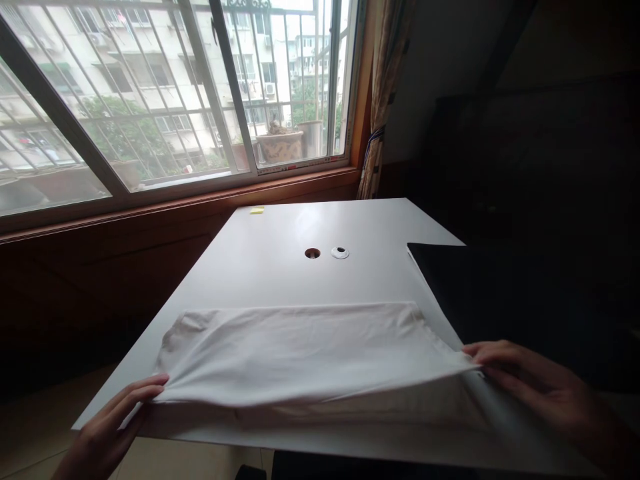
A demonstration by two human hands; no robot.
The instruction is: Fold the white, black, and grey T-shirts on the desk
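Together we held a white cloth (pixel 300 353) at its two near corners. Our left hand (pixel 107 430) pinched the near left corner, fingers closed on the fabric at the table's near left edge. Our right hand (pixel 537 387) gripped the near right corner, fingertips closed on the tip of the cloth and holding it a little above the surface, so that the near edge was lifted and a shadowed gap showed beneath it. A lower layer of the same fabric lay flat under the raised one.

The cloth lay spread across the near part of a white table (pixel 280 260), wider than it was deep, its far edge fairly straight and its far left corner slightly rumpled. Just beside its right end, a dark flat sheet (pixel 480 293) covered the right side of the table, reaching from near our right hand toward the far right.

Farther off, near the middle of the table, we saw a round hole (pixel 312 253) and, just to its right, a small white cap (pixel 340 252). At the far left edge lay a small yellow piece (pixel 257 211). Beyond the table a window (pixel 165 93) with bars looked onto buildings and trees, a flowerpot (pixel 280 143) stood outside on the sill, and a curtain (pixel 383 100) hung at the right of the window.
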